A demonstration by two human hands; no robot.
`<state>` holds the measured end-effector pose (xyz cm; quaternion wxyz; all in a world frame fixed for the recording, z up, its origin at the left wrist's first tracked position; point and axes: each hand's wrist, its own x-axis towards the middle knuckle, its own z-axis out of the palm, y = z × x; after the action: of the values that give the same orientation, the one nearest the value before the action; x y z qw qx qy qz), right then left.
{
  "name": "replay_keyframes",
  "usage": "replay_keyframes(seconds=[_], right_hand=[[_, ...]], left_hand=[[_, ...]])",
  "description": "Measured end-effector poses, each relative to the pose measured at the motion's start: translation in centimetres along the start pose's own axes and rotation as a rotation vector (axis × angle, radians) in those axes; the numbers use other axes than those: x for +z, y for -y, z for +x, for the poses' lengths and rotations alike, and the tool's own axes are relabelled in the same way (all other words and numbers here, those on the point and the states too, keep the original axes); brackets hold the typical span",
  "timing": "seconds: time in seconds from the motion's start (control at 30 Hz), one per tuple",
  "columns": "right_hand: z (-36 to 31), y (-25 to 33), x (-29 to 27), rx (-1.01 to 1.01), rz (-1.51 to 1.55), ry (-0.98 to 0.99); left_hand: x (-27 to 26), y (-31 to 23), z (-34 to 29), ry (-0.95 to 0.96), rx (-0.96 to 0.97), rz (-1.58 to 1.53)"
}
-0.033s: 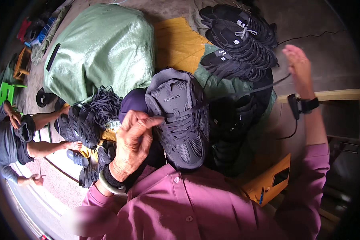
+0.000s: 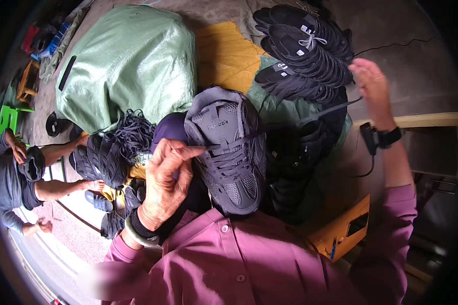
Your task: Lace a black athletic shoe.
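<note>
Centrally, a dark grey mesh sneaker (image 2: 231, 175) sits in front of the person's mauve button-up shirt (image 2: 241, 244), toe toward 6 o'clock and padded collar toward 12, lacing crossed below the tongue's upper part. From it, at 8 o'clock, the left hand (image 2: 168, 178) has thumb and forefinger pressed together beside the upper eyelets, pinching a flat black shoelace (image 2: 336, 107). That lace crosses the tongue and stretches toward 2 o'clock to the right hand (image 2: 374, 91), whose grip holds its far part; the fingers are nearly straight and slightly blurred, the thumb hidden. A pale bangle (image 2: 137, 236) circles the left wrist, and a black strapped device (image 2: 379, 136) the right. Around the sneaker lie a shiny pale-green sack (image 2: 132, 66) at 10 o'clock, piled black shoes (image 2: 300, 56) at 1, an orange panel (image 2: 324, 238) with a black phone-like rectangle (image 2: 358, 224) at 4, and a tangle of dark laces (image 2: 135, 133) at 9. Farther off at 9 o'clock, a barefoot co-worker (image 2: 10, 198) has a dark shoe (image 2: 31, 165) beside the knees.
</note>
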<state>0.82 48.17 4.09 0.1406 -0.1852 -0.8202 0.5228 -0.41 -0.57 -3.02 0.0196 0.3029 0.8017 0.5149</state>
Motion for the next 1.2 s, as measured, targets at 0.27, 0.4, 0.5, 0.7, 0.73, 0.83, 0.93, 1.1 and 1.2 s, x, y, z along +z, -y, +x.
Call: replay_keyframes(seconds=[0.27,0.4,0.5,0.7,0.73,0.83,0.93,1.1,1.2], right_hand=[[-9.2,3.2,13.6,0.08,0.07,0.408],[-11.3,3.7,16.1,0.009,-0.021,0.486],[-12.0,3.8,16.7,-0.054,-0.119,0.541],[-12.2,4.3,16.2,-0.056,-0.207,0.594],[-12.2,4.4,16.1,-0.031,-0.2,0.593],[-12.2,4.5,16.2,-0.069,-0.187,0.576],[-12.1,4.6,16.4,-0.136,-0.226,0.546],[-12.1,4.7,16.9,-0.319,-0.306,0.474],[-12.6,5.0,17.5,-0.588,-0.383,0.377]], left_hand=[[-0.1,-1.4,4.3,0.045,0.176,0.242],[1.0,-1.3,6.3,0.101,0.255,0.261],[1.8,-1.1,6.9,0.115,0.236,0.214],[2.6,-1.1,7.2,0.179,0.096,0.154],[2.7,-1.2,7.2,0.18,0.08,0.151],[2.7,-1.4,7.3,0.203,0.046,0.16],[2.8,-1.6,7.4,0.214,0.045,0.178],[3.0,-1.6,7.4,0.219,0.062,0.196],[3.2,-1.5,7.2,0.254,-0.01,0.196]])
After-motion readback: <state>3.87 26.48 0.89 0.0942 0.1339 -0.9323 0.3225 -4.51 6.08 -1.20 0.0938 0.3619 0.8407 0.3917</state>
